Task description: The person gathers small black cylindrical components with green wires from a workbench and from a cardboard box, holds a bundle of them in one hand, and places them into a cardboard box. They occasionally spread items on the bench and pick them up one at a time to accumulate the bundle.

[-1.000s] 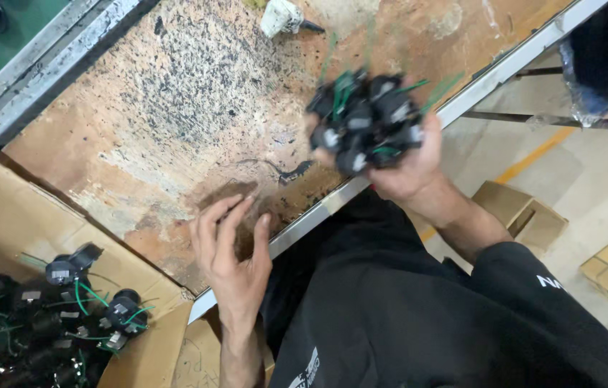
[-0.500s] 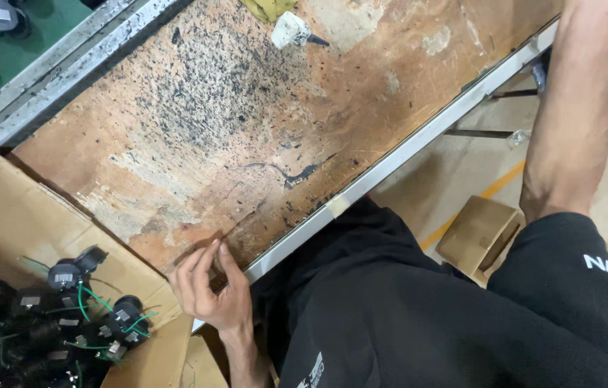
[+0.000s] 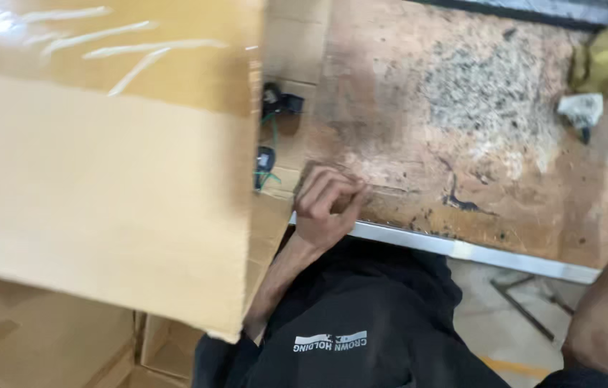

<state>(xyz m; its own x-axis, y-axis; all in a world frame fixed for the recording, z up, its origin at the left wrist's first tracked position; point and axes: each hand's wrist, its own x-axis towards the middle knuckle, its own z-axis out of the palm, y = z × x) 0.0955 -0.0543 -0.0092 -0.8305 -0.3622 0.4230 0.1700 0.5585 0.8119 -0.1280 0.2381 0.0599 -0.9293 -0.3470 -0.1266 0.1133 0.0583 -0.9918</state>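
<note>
Your left hand (image 3: 325, 208) rests curled on the worn brown wooden desk (image 3: 462, 144) edge, fingers (image 3: 333, 190) half closed, holding nothing. The small black connectors with green wires (image 3: 269, 136) lie near, at eleven o'clock. Your right forearm shows; its hand's grip cannot be told.

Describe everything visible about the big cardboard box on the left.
The cardboard box fills the upper left of the view, close to the camera and slightly blurred. It looks like plain tan corrugated board, with a glossier band across the top catching streaks of light. Its right edge runs down to a corner near the person's forearm and hides part of the worn workbench. Small black parts with green wires show just past that edge. The left hand, curled, rests beside it.
</note>
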